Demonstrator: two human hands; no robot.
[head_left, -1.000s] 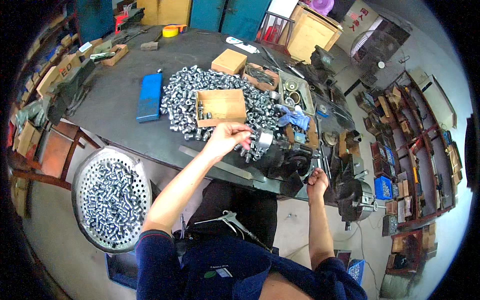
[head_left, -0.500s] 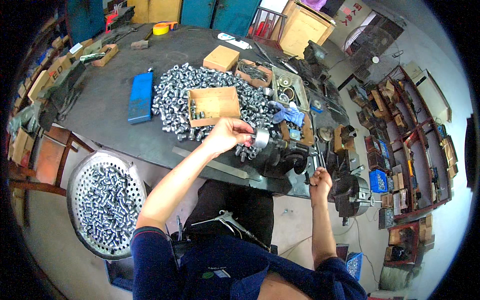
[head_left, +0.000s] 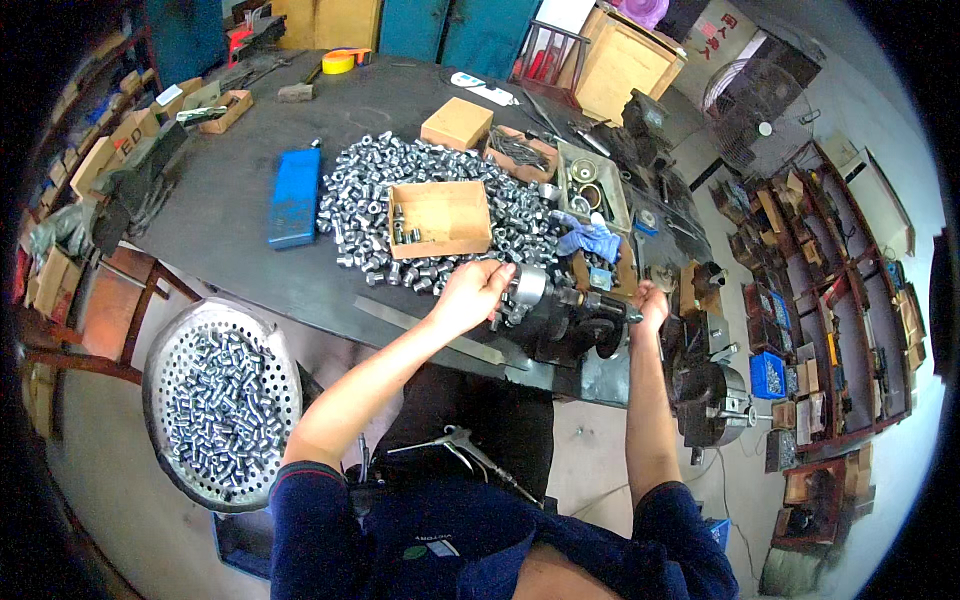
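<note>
Just at the near edge of the worktop [head_left: 225,170], toward its near right corner, sits a dark bench fixture [head_left: 577,332] with a silver cylinder [head_left: 529,287] at its left end. The left hand [head_left: 478,295] has its thumb and fingertips drawn together at the cylinder's left face; whether a small part is pinched between them, I cannot tell. The right hand [head_left: 650,308], its fingers curled, is at the fixture's right end, by a dark rod [head_left: 610,305]; its grip cannot be made out. A heap of metal fittings [head_left: 358,190] spreads over the middle of the worktop toward the near edge, bearing a lidless carton [head_left: 452,210] with a few fittings inside. A blue box [head_left: 294,200] lies left of the heap, a blue glove [head_left: 588,240] right of it. Beyond the near edge, leftward, a perforated pan [head_left: 168,375] holds more fittings.
</note>
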